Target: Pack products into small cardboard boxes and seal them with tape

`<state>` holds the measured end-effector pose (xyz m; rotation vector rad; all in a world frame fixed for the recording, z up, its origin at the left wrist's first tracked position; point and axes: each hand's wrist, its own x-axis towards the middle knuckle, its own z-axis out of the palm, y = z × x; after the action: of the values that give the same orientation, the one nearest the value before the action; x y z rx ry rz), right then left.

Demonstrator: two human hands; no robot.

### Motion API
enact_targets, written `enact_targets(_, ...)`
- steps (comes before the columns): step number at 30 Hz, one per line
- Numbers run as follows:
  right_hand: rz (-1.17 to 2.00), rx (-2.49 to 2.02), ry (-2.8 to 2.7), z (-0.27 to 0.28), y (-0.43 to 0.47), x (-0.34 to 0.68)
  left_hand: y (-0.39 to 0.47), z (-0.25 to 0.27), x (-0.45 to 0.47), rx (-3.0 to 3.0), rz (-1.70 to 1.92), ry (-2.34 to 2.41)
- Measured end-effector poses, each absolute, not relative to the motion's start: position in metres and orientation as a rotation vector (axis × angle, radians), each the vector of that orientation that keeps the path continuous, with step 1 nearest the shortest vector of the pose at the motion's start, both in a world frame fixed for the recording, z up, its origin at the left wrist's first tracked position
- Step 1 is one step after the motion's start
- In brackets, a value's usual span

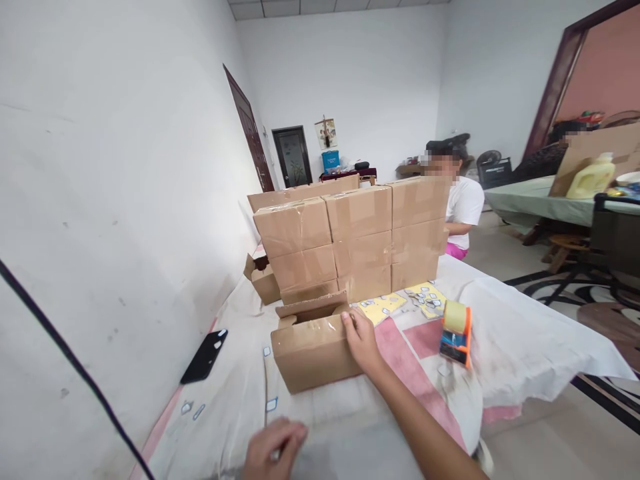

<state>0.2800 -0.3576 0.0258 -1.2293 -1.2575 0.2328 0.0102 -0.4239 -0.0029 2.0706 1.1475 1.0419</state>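
Note:
A small cardboard box [320, 353] lies on the cloth-covered table in front of me, with its top flap raised and an opening visible at the back. My right hand [363, 339] grips this box at its right end, thumb over the upper edge. Nearer to me, my left hand [275, 448] is held apart from the box. Its fingers are curled together and slightly blurred; whether anything is between them is hidden. Right of the box stands an orange tape dispenser [456, 333] with a roll of yellowish tape. Behind the box rises a stack of taped cardboard boxes [363, 243].
A black phone [204, 357] lies near the wall at left. Another opened box [264, 283] sits beside the stack. Yellow patterned sheets [383, 308] lie before it. A person in a white shirt [467, 203] is behind the stack. The white cloth [540, 327] hangs over the right edge.

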Motion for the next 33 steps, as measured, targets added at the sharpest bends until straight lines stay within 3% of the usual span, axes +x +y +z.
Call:
enact_targets(4, 0.173, -1.422, -1.184, 0.028, -0.358, 0.295, -0.353, 0.040, 0.052, 2.561, 1.211, 1.071)
enact_targets(8, 0.100, -1.547, -1.160, 0.021, -0.351, 0.305, -0.308, 0.070, 0.084, 2.928, 0.900, 1.203)
enact_targets(15, -0.301, -1.665, -0.936, 0.039, -0.388, 0.413, -0.310, 0.026, 0.095, 2.912, 0.335, 1.274)
enact_targets(18, -0.353, -1.751, -0.728, 0.032, -0.419, 0.484, -0.309, 0.010, 0.095, 3.005, 0.397, 1.260)
enact_targets(24, 0.172, -1.583, -0.627, -0.010, -0.450, 0.552, -0.295, 0.014, 0.107, 3.102, 0.547, 1.160)
enact_targets(30, -0.104, -1.700, -0.448, -0.027, -0.451, 0.550, -0.295, 0.022, 0.123, 3.141, 0.590, 1.143)
enact_targets(33, -0.088, -1.702, -0.477, -0.033, -0.446, 0.544, -0.300, 0.023, 0.124, 3.125, 0.632, 1.163)
